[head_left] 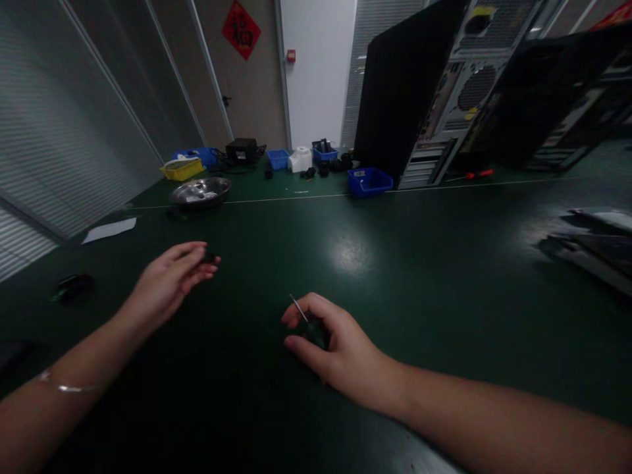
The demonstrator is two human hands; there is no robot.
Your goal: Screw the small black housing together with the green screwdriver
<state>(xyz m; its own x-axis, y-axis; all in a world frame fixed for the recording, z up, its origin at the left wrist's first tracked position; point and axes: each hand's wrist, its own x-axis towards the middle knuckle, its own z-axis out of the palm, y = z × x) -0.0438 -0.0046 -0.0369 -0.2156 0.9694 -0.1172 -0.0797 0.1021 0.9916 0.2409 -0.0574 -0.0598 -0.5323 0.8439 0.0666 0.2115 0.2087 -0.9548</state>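
Observation:
My left hand (175,276) is raised over the left part of the green table, its fingers closed on a small black part (210,257) whose kind I cannot make out. Near the middle, my right hand (336,345) curls around a screwdriver (315,332). The dark handle rests inside the palm, and the thin metal shaft points up and to the left past the index finger. Between the two hands lies bare green tabletop.
A metal bowl (200,192), a yellow bin (182,169) and a blue bin (369,182) line the back. Computer cases (409,85) stand back right. A red-handled tool (480,174) lies near them. Dark flat parts (592,247) sit at right, a dark object (72,288) at left.

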